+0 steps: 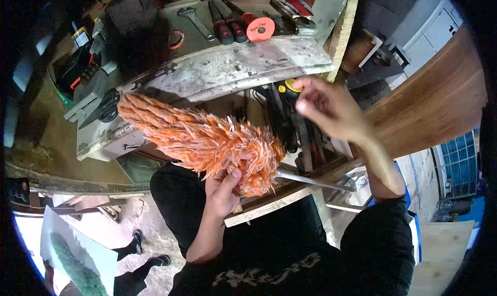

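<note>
A fluffy orange duster-like piece [176, 133] with pale strand tips lies across the middle, its braided, narrower end pointing to the far left. My left hand [225, 187] is closed round its bushy nearer end, thumb on top, and the strands hide some fingers. A thin metal rod [310, 180] sticks out to the right beyond that end; how it joins the piece is hidden. To the right, my right hand [329, 107] is raised over the open drawer, apart from the orange piece. Its thumb and forefinger are apart, the other fingers curled and blurred; nothing shows in it.
The open drawer [274, 209] below holds dark tools and a yellow-topped item [291, 85]. On the worn workbench [233, 63] lie an adjustable wrench [195, 22], red-and-black handled tools [226, 31] and a red disc [260, 29]. Another person's white board [98, 247] bears a green fluffy piece [75, 265].
</note>
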`<state>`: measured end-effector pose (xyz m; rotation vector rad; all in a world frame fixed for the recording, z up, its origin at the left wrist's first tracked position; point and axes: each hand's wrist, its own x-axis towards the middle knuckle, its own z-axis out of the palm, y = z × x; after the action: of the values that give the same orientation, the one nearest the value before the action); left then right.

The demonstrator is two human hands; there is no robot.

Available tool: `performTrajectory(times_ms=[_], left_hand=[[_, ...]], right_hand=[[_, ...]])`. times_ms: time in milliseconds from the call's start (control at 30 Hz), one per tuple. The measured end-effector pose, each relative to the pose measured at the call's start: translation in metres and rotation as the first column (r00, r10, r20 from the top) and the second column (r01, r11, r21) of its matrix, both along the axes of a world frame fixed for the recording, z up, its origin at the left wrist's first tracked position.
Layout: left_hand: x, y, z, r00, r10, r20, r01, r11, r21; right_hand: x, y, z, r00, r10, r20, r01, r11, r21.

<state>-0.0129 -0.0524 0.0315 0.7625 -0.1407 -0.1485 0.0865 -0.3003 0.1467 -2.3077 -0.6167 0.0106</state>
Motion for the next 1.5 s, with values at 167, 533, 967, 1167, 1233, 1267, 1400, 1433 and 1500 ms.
performTrajectory(times_ms=[167,533,967,1167,1233,1267,1400,1433,1500], left_hand=[[-0.003,-0.004,0.006,0.996,-0.056,0.063,0.046,0.987,0.156],[0.018,0.008,0.038,0.931,-0.076,0.358,-0.051,0.942,0.333],[0.146,-0.104,0.014,0.759,-0.445,0.475,-0.57,-0.103,0.815],[0.174,-0.148,-0.015,0.809,-0.421,0.41,-0.564,-0.362,0.742],[0.181,-0.155,-0.013,0.841,-0.401,0.365,-0.525,-0.437,0.73],[0.183,-0.154,-0.014,0.847,-0.397,0.354,-0.515,-0.451,0.729],[0.181,-0.144,-0.027,0.692,-0.416,0.59,-0.721,-0.35,0.599],[0.177,-0.145,-0.023,0.717,-0.434,0.546,-0.689,-0.319,0.651],[0.159,-0.137,-0.01,0.724,-0.464,0.51,-0.661,-0.258,0.705]], right_hand=[[-0.114,0.0,-0.02,0.952,0.076,-0.296,-0.137,0.971,-0.193],[-0.149,-0.052,-0.071,0.806,-0.591,-0.042,0.569,0.753,0.331],[-0.148,-0.093,-0.086,0.688,-0.635,-0.351,0.54,0.125,0.832],[-0.155,-0.113,-0.117,0.627,-0.705,-0.332,0.565,0.118,0.817],[-0.159,-0.118,-0.122,0.573,-0.757,-0.314,0.611,0.14,0.779],[-0.16,-0.117,-0.123,0.562,-0.754,-0.341,0.614,0.104,0.782],[-0.153,-0.11,-0.111,0.613,-0.704,-0.359,0.63,0.163,0.759],[-0.154,-0.117,-0.121,0.574,-0.741,-0.348,0.648,0.151,0.747],[-0.152,-0.118,-0.129,0.555,-0.749,-0.362,0.652,0.121,0.749]])
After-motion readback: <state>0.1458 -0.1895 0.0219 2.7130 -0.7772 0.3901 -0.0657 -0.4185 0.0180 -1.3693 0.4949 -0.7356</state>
